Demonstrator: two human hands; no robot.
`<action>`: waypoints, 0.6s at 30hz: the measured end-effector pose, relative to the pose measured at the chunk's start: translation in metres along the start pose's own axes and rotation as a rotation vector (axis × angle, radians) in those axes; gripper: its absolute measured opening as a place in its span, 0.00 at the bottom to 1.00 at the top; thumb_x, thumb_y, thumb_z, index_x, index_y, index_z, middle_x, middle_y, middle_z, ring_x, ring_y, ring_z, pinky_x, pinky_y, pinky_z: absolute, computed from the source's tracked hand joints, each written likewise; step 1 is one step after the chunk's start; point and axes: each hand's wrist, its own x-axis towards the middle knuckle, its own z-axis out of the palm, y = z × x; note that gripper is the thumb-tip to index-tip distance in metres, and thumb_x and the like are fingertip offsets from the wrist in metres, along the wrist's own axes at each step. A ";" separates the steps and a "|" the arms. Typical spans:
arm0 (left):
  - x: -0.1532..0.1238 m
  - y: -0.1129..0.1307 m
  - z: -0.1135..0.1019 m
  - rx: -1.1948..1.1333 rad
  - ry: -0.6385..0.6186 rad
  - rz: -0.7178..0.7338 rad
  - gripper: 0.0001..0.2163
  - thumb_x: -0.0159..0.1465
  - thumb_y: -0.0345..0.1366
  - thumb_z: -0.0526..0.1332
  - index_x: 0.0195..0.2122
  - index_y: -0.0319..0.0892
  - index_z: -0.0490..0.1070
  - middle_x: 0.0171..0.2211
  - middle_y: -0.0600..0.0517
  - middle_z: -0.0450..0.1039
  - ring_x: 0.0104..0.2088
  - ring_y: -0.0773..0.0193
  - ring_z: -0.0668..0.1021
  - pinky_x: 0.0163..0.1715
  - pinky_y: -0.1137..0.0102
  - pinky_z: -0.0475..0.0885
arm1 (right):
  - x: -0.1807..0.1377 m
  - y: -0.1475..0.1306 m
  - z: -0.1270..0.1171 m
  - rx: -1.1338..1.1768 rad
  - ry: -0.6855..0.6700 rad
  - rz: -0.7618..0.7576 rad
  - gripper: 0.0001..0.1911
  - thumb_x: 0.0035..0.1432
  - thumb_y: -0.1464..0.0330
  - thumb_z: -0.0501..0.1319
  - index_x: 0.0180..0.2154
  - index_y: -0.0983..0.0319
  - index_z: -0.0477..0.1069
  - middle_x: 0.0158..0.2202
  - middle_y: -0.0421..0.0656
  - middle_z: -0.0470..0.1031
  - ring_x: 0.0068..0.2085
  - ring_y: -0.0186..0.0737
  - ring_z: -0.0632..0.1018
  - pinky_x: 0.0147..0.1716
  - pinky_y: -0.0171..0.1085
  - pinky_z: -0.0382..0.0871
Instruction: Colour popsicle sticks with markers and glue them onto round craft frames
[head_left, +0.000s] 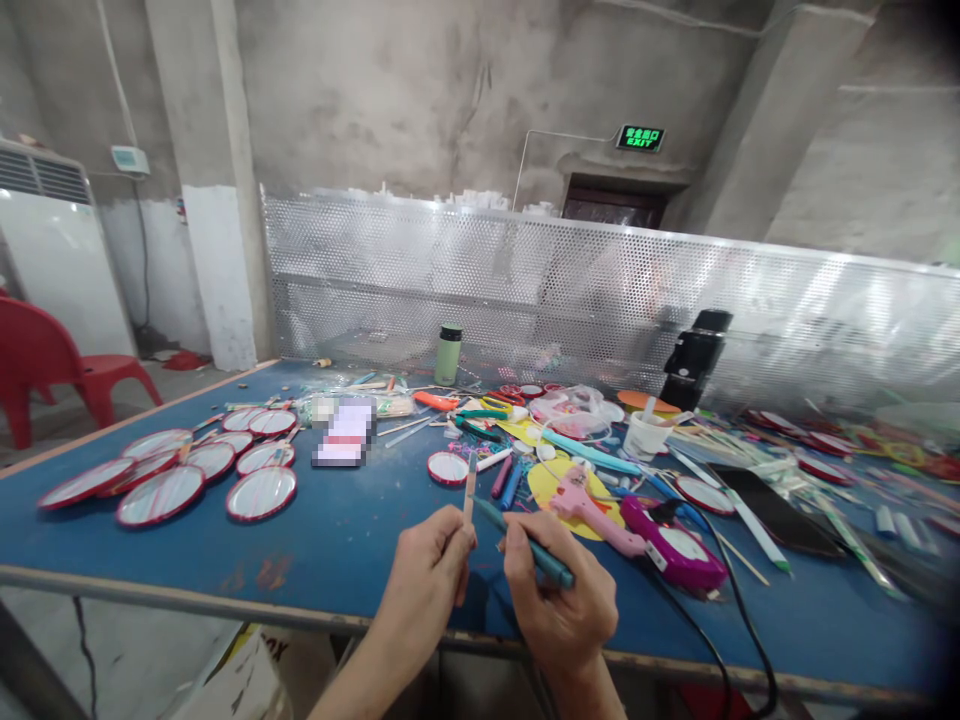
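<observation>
The left hand (427,580) is closed in a pinch around a thin flat stick (470,487), which stands nearly upright out of the fingertips, just above the near edge of the blue worktop (337,540). The right hand (559,600) is wrapped around a teal pen-like tool (529,545), held as one holds a pen, its tip pointing at the lower part of the stick, close to it; whether tip and stick touch cannot be told. To work cleanly here, the stick is best kept steady in the pinch, with both wrists braced near the worktop edge, and the tool's tip brought on with small, light strokes so that the thin stick neither bends nor twists. Just beyond the hands lie a small red-rimmed round disc (448,468) and some loose pens, and to the right a pink glue gun (592,510) rests on a yellow round sheet (551,480), with a purple device (675,550) beside it trailing a black cable (739,610) over the edge. Farther back, a white cup (645,436) holds what looks like a stick or two, and a clear plastic bag (574,410) holds small coloured bits too blurred to name. A green flask (448,354) stands capped by the perforated metal screen (600,290). On the left a cluster of larger red-rimmed discs (180,470) lies flat, well apart from the hands.
</observation>
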 end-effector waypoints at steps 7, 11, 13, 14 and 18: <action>0.000 0.001 0.000 0.012 0.007 -0.003 0.13 0.65 0.45 0.54 0.26 0.44 0.63 0.13 0.61 0.59 0.15 0.71 0.61 0.17 0.76 0.56 | -0.001 -0.001 0.000 0.029 -0.024 -0.008 0.07 0.60 0.78 0.59 0.37 0.60 0.72 0.25 0.36 0.75 0.25 0.30 0.77 0.29 0.28 0.71; 0.001 0.004 -0.001 0.018 0.005 -0.007 0.13 0.64 0.44 0.53 0.26 0.44 0.64 0.13 0.61 0.58 0.15 0.70 0.61 0.17 0.76 0.56 | -0.003 0.001 0.000 0.003 0.000 0.007 0.07 0.60 0.77 0.59 0.36 0.60 0.72 0.25 0.36 0.76 0.24 0.31 0.77 0.28 0.29 0.71; 0.001 0.004 -0.001 0.017 0.010 0.000 0.13 0.64 0.44 0.54 0.25 0.44 0.64 0.13 0.61 0.58 0.15 0.70 0.61 0.17 0.76 0.56 | -0.002 0.001 0.000 -0.002 -0.016 0.011 0.07 0.60 0.77 0.59 0.35 0.60 0.72 0.25 0.36 0.75 0.24 0.30 0.76 0.28 0.29 0.70; 0.001 0.004 0.000 0.011 0.009 0.000 0.13 0.64 0.44 0.54 0.25 0.44 0.63 0.13 0.61 0.58 0.15 0.70 0.61 0.17 0.76 0.56 | -0.001 0.000 0.000 0.002 -0.027 0.010 0.07 0.60 0.77 0.59 0.35 0.60 0.72 0.24 0.36 0.75 0.24 0.30 0.76 0.28 0.29 0.70; -0.001 0.003 0.000 -0.004 0.012 0.002 0.14 0.64 0.45 0.54 0.24 0.44 0.62 0.13 0.61 0.59 0.15 0.70 0.61 0.17 0.76 0.56 | 0.000 -0.001 0.001 0.022 -0.019 -0.007 0.07 0.60 0.77 0.59 0.35 0.60 0.72 0.24 0.36 0.75 0.24 0.31 0.76 0.28 0.29 0.71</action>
